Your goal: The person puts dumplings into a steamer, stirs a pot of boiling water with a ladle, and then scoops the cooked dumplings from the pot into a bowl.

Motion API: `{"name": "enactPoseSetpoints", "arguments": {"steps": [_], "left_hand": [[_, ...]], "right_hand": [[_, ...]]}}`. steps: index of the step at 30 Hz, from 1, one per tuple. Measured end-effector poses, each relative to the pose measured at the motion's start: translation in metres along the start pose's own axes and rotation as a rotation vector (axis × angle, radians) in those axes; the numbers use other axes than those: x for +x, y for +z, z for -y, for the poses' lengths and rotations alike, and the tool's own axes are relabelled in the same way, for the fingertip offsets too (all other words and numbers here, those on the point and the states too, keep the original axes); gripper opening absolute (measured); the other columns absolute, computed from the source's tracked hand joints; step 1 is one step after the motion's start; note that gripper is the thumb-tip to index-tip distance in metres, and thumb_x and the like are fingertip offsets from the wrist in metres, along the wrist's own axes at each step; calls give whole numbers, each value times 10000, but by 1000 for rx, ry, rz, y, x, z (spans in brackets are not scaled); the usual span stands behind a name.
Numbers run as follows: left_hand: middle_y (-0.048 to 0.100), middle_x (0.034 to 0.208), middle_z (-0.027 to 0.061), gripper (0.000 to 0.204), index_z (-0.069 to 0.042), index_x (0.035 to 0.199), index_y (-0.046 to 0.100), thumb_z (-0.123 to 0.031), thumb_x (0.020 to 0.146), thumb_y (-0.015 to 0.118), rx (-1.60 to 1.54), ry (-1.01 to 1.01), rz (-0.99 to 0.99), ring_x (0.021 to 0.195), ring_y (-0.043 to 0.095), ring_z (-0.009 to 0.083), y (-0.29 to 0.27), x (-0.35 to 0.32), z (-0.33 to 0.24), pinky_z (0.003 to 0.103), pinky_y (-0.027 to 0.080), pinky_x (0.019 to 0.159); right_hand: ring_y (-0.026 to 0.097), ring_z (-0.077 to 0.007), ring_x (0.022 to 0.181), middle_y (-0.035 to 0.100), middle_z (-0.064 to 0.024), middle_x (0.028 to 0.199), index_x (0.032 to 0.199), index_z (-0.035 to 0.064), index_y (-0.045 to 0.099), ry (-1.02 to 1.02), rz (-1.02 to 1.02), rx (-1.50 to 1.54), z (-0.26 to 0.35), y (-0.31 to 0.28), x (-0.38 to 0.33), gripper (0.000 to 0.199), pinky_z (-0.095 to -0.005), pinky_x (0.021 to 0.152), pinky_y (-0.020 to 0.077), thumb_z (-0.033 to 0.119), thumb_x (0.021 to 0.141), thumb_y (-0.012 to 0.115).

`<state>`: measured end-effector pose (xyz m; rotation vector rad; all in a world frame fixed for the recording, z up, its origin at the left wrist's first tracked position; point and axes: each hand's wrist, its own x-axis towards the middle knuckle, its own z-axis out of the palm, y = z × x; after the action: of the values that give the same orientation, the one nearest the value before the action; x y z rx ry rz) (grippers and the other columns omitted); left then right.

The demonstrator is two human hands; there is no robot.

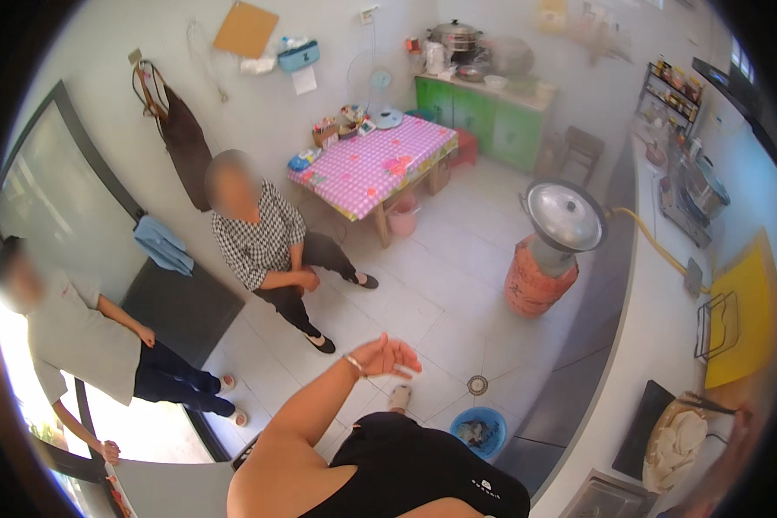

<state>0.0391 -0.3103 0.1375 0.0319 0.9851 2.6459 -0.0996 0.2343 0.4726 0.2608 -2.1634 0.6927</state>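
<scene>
Head view: extends left hand (388, 356) in the air over the tiled floor (457, 289), with loosely spread fingers, gripping nothing. Shows blue basin (477, 413) on the floor, below and to the right of that hand, well apart from it. Cannot tell the right hand's grip in the blur at the right rim; just beside, on the counter (639, 345), basket (663, 425) with pale cloth (680, 439).

head, left fisheye | faces down across tiled floor (445, 298) | black top (414, 466) close at lower edge
</scene>
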Motion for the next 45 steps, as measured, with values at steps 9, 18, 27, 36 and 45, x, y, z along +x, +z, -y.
{"name": "enactPoseSetpoints", "arguments": {"steps": [9, 18, 27, 36, 45], "left_hand": [[550, 1206, 238, 856, 9, 1360, 360, -504, 756, 685, 1391, -154, -80, 1116, 544, 334, -59, 11, -51, 370, 418, 954], [614, 855, 112, 410, -45, 1239, 479, -241, 894, 582, 999, 36, -337, 804, 597, 202, -59, -6, -124, 323, 465, 758], [460, 675, -50, 199, -32, 1019, 619, -105, 876, 502, 717, 21, -599, 610, 430, 53, -123, 39, -161, 217, 375, 548], [303, 523, -42, 267, -67, 785, 463, -253, 977, 450, 355, 432, -992, 405, 254, 52, -199, 150, -251, 213, 200, 375], [294, 517, -52, 250, -71, 841, 475, -282, 974, 454, 339, 32, -927, 367, 250, 44, -327, 264, -381, 210, 208, 337]], "right_hand": [[483, -76, 610, 546, -15, 681, 762, -12, 638, 267, 625, 922, 211, 277, -90, 40, -192, 541, 350, -36, 732, 628], [498, -94, 591, 600, -55, 730, 829, -32, 641, 422, 758, 1322, 354, 415, -118, 115, -210, 545, 385, 64, 787, 686], [533, -77, 662, 596, -25, 734, 896, -3, 644, 351, 1190, 1169, 371, 552, -62, 174, -214, 606, 426, 163, 851, 619], [496, -332, 1136, 474, -190, 1281, 1247, 35, 499, -719, 36, 1334, 420, 685, 70, 506, -402, 942, 408, 135, 759, 588], [511, -310, 1062, 567, -139, 1125, 965, 50, 622, -995, 686, 851, 412, 906, 95, 261, -435, 915, 401, 166, 733, 592]]}}
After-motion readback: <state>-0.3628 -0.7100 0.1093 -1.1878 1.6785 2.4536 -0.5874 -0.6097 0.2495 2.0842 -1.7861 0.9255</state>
